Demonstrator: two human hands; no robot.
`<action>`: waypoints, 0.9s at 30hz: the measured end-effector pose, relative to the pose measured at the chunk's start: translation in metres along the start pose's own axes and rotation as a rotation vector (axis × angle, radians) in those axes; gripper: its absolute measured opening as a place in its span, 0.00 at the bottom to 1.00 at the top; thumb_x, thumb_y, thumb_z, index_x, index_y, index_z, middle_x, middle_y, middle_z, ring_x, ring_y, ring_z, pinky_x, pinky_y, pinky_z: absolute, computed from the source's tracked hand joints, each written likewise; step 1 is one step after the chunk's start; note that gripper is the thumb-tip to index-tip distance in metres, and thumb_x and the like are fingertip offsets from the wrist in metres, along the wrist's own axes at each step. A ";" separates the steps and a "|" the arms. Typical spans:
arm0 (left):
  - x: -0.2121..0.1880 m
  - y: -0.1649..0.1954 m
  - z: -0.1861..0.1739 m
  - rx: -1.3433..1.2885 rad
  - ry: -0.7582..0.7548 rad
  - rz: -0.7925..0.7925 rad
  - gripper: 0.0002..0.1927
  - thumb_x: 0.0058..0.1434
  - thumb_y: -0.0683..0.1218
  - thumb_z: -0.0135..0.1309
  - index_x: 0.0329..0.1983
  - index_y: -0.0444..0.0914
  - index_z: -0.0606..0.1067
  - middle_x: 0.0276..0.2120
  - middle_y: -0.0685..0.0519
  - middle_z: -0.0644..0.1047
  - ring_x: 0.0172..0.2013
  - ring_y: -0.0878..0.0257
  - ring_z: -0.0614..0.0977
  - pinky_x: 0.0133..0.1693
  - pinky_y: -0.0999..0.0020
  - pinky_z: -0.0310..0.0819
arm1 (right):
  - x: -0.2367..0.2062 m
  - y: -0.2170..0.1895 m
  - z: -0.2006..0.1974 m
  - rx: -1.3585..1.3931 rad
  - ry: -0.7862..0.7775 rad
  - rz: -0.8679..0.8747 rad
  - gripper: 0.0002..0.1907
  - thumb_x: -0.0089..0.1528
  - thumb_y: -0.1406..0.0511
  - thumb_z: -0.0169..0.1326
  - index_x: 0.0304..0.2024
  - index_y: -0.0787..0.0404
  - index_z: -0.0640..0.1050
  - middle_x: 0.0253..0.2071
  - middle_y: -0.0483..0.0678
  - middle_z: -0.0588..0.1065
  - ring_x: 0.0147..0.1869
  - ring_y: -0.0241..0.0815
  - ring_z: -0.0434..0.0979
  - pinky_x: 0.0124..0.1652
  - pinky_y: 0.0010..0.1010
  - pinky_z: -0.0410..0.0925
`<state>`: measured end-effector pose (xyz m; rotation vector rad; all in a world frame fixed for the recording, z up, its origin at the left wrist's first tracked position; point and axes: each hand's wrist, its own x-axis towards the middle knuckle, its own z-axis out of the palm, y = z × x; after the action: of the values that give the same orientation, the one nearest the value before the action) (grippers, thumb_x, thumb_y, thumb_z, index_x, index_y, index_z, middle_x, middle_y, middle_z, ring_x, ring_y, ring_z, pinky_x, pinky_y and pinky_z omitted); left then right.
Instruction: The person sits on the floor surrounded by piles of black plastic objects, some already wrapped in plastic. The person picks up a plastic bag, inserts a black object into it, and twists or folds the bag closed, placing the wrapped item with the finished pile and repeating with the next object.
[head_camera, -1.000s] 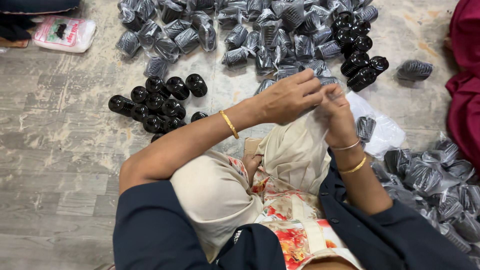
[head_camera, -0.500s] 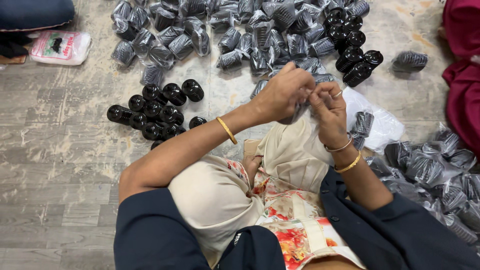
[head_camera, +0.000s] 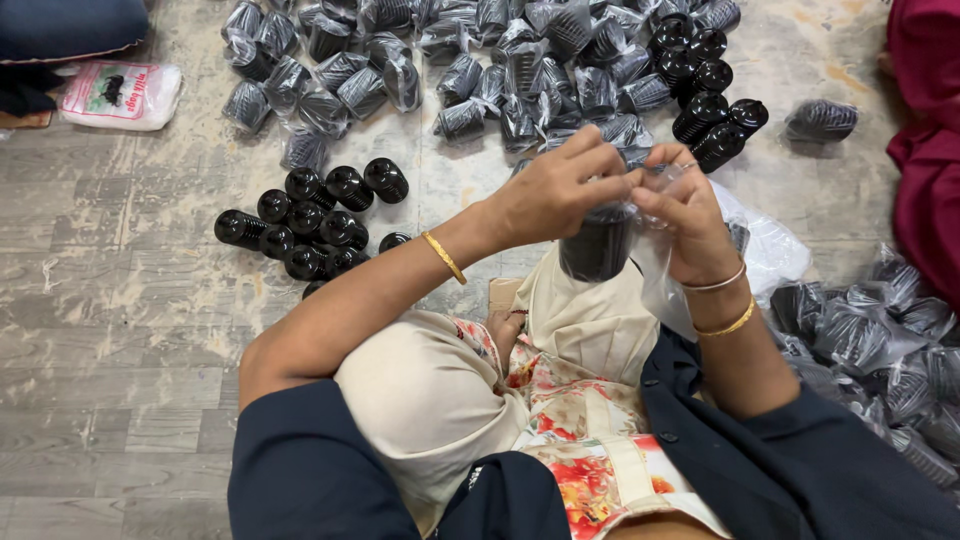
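Above the lap: black ribbed container (head_camera: 597, 243), inside clear plastic bag (head_camera: 655, 270). Left hand (head_camera: 555, 190) and right hand (head_camera: 690, 215) pinch the bag mouth shut. Step: bagging. Next: likely sealing, needing a steady grip.

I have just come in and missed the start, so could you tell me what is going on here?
A person sits on the floor and holds a black ribbed container in a clear plastic bag. The left hand and right hand pinch the bag's mouth above it. A cluster of bare black containers lies to the left, and a spread of bagged ones lies ahead.
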<state>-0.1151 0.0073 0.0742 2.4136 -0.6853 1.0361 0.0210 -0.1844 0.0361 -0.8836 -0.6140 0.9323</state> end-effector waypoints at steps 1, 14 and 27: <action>0.001 0.000 -0.001 0.045 -0.007 0.044 0.12 0.58 0.35 0.56 0.45 0.36 0.75 0.40 0.50 0.72 0.42 0.53 0.72 0.45 0.62 0.72 | 0.000 0.001 0.002 -0.061 0.007 -0.036 0.24 0.62 0.75 0.58 0.56 0.60 0.63 0.46 0.49 0.76 0.46 0.35 0.76 0.47 0.24 0.69; 0.004 0.003 0.004 0.173 0.044 0.026 0.07 0.62 0.39 0.56 0.39 0.34 0.70 0.38 0.46 0.69 0.42 0.48 0.71 0.47 0.58 0.71 | -0.009 0.020 0.040 -1.301 0.336 -0.872 0.18 0.67 0.76 0.61 0.53 0.64 0.68 0.43 0.54 0.76 0.41 0.47 0.80 0.40 0.32 0.71; -0.003 0.007 -0.007 0.342 0.018 0.158 0.14 0.63 0.41 0.60 0.50 0.31 0.72 0.43 0.47 0.73 0.43 0.51 0.74 0.49 0.57 0.74 | -0.010 0.005 0.036 -0.371 0.117 -0.289 0.11 0.69 0.75 0.55 0.54 0.68 0.77 0.43 0.42 0.77 0.45 0.28 0.74 0.47 0.18 0.67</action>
<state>-0.1246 0.0061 0.0778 2.6667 -0.7549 1.3322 -0.0136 -0.1786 0.0493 -1.1353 -0.8038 0.5089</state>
